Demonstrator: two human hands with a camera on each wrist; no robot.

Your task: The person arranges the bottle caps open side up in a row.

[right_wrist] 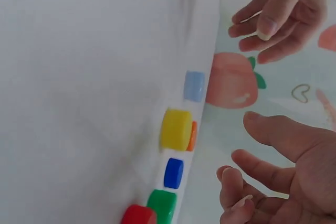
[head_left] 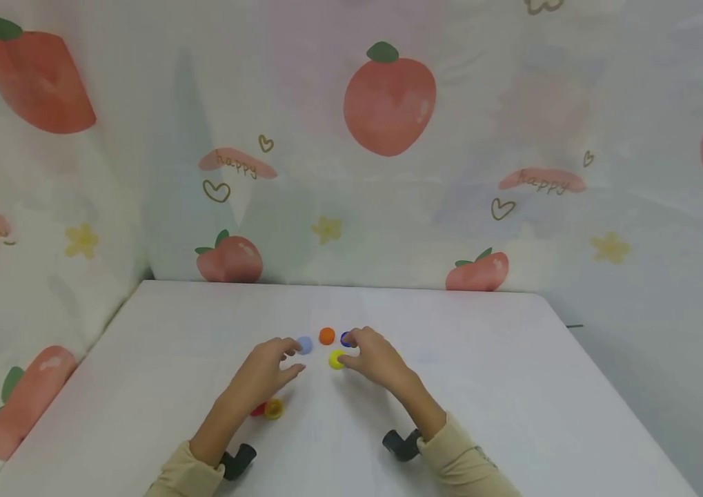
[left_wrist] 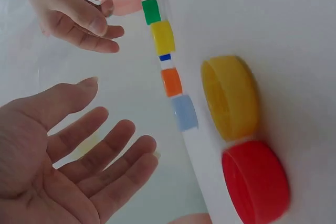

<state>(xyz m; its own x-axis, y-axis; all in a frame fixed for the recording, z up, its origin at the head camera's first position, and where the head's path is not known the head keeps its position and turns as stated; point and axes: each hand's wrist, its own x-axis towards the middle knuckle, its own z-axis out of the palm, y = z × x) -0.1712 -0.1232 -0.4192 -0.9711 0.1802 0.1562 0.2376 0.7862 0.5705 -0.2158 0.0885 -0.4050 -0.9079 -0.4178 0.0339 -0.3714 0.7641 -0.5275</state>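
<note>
My left hand [head_left: 267, 369] is held above the white table with relaxed, spread fingers and nothing in it. Close to its fingertips in the head view lies a light blue bottle cap [head_left: 304, 345]. Below that hand, a darker yellow cap [left_wrist: 231, 98] and a red cap [left_wrist: 257, 182] stand side by side, hollow sides showing. Likewise empty, my right hand [head_left: 379, 359] hovers with loosely bent fingers over a bright yellow cap [right_wrist: 177, 129] and a blue cap [right_wrist: 174, 173]. An orange cap [head_left: 327, 336] lies between the hands, farther back. In the head view the right hand hides the green cap [right_wrist: 161, 206].
Another red cap [right_wrist: 138, 215] sits beside the green one. The white table [head_left: 481, 386] ends at a fruit-printed curtain [head_left: 351, 207] behind and at the left. Dark wrist mounts [head_left: 402, 445] are worn at both sleeves.
</note>
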